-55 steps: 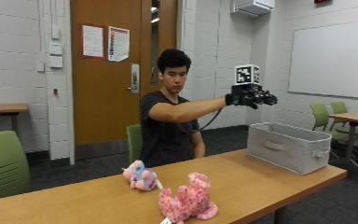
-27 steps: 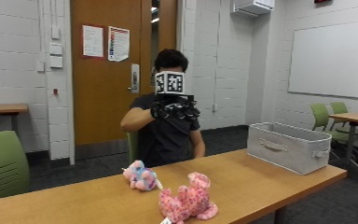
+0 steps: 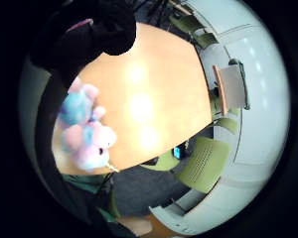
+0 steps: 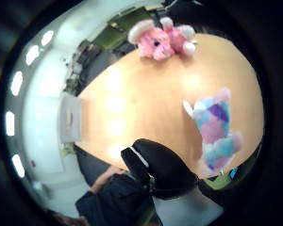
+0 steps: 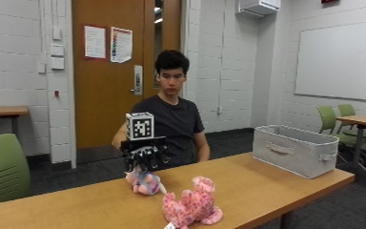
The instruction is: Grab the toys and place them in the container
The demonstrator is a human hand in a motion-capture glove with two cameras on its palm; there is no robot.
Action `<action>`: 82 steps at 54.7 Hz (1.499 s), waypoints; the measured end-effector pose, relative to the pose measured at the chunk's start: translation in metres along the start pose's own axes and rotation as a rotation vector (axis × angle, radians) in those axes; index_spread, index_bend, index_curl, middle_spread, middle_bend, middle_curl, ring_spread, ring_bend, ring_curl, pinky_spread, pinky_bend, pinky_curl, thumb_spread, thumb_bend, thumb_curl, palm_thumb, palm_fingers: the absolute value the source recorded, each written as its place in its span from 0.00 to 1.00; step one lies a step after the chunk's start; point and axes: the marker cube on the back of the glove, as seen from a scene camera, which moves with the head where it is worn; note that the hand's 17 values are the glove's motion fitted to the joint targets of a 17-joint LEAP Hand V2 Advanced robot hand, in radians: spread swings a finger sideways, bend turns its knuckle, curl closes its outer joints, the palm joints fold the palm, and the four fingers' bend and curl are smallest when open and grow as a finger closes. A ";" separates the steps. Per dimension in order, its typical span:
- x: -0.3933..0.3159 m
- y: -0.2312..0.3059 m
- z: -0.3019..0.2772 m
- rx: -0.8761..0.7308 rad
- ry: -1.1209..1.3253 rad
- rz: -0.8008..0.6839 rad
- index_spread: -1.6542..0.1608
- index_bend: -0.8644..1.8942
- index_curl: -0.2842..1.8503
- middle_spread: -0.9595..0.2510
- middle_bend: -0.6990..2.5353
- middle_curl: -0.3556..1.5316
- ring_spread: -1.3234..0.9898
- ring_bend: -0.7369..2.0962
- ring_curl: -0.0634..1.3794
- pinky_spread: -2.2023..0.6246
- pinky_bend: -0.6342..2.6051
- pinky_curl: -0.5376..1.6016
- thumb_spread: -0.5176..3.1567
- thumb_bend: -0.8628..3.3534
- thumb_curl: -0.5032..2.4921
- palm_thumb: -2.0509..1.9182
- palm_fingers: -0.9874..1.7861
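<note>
The gloved hand (image 5: 145, 155) hangs with fingers spread and holding nothing, just above the pastel plush toy (image 5: 144, 181) on the desk (image 5: 265, 183). A pink plush toy (image 5: 192, 207) lies near the front edge; the grey container (image 5: 294, 150) stands at the desk's far end.

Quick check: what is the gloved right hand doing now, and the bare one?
Right hand: open, fingers pointing down just above the pastel plush toy, holding nothing.
Bare hand: not visible, cannot tell.
</note>
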 end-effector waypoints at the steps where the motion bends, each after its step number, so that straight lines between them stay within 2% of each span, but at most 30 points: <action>1: 0.001 0.001 0.005 -0.006 -0.003 0.007 0.70 0.37 0.29 0.66 0.28 0.41 0.46 0.43 0.25 0.78 0.47 0.41 0.41 0.19 0.25 0.50 0.38; 16: 0.014 0.013 0.064 -0.057 -0.009 0.069 0.71 0.35 0.27 0.68 0.26 0.39 0.48 0.43 0.25 0.78 0.51 0.42 0.41 0.19 0.25 0.50 0.32; 27: 0.020 0.018 0.085 -0.069 -0.042 0.146 0.72 0.35 0.25 0.70 0.27 0.38 0.48 0.44 0.26 0.77 0.53 0.43 0.43 0.20 0.25 0.53 0.33; 32: 0.021 0.023 0.079 -0.048 -0.047 0.151 0.71 0.37 0.25 0.68 0.31 0.40 0.45 0.49 0.27 0.75 0.50 0.41 0.45 0.21 0.26 0.54 0.42; 34: 0.020 0.024 0.077 -0.023 -0.038 0.160 0.70 0.36 0.24 0.66 0.34 0.41 0.43 0.50 0.27 0.72 0.50 0.41 0.46 0.22 0.26 0.56 0.50; 35: 0.019 0.024 0.076 -0.008 -0.033 0.163 0.70 0.36 0.24 0.67 0.33 0.40 0.43 0.49 0.26 0.73 0.49 0.40 0.46 0.21 0.26 0.55 0.44; 37: 0.019 0.022 0.072 0.024 -0.019 0.160 0.70 0.36 0.24 0.63 0.36 0.43 0.42 0.54 0.29 0.69 0.52 0.42 0.47 0.22 0.26 0.57 0.58; 39: 0.019 0.019 0.065 0.056 -0.009 0.158 0.70 0.34 0.23 0.61 0.38 0.43 0.41 0.56 0.29 0.67 0.52 0.40 0.48 0.23 0.26 0.58 0.64; 42: 0.022 0.014 0.050 0.080 -0.029 0.158 0.70 0.34 0.22 0.57 0.42 0.46 0.40 0.62 0.33 0.65 0.51 0.40 0.50 0.24 0.27 0.60 0.74; 45: 0.025 0.008 0.029 0.138 -0.054 0.156 0.70 0.35 0.21 0.55 0.44 0.48 0.40 0.66 0.36 0.64 0.48 0.40 0.51 0.25 0.27 0.62 0.75; 56: 0.017 0.006 -0.068 0.133 -0.075 0.182 0.70 0.35 0.19 0.50 0.45 0.51 0.40 0.70 0.40 0.62 0.49 0.41 0.49 0.25 0.31 0.65 0.74; 61: 0.003 -0.006 -0.121 0.212 -0.052 0.257 0.70 0.35 0.18 0.49 0.44 0.51 0.41 0.71 0.40 0.62 0.49 0.42 0.48 0.25 0.32 0.66 0.73; 63: -0.006 0.000 -0.136 0.151 -0.060 0.259 0.70 0.35 0.17 0.48 0.44 0.52 0.41 0.71 0.40 0.62 0.49 0.42 0.48 0.25 0.32 0.66 0.73; 65: -0.014 0.000 -0.146 0.126 -0.068 0.267 0.70 0.35 0.17 0.48 0.43 0.52 0.41 0.71 0.40 0.62 0.49 0.42 0.47 0.25 0.33 0.66 0.73; 70: -0.038 -0.025 -0.162 0.303 -0.076 0.266 0.70 0.35 0.16 0.47 0.43 0.52 0.41 0.71 0.39 0.62 0.49 0.42 0.46 0.24 0.34 0.66 0.74; 74: -0.074 -0.022 -0.180 0.221 -0.114 0.280 0.70 0.35 0.15 0.46 0.42 0.53 0.41 0.71 0.39 0.62 0.49 0.42 0.46 0.24 0.34 0.66 0.73; 76: -0.092 -0.022 -0.187 0.206 -0.122 0.252 0.70 0.35 0.15 0.46 0.42 0.53 0.41 0.71 0.39 0.62 0.49 0.42 0.46 0.24 0.35 0.66 0.73; 82: -0.144 -0.046 -0.199 0.333 -0.109 0.150 0.70 0.36 0.14 0.45 0.41 0.54 0.41 0.71 0.38 0.62 0.49 0.42 0.45 0.23 0.36 0.66 0.74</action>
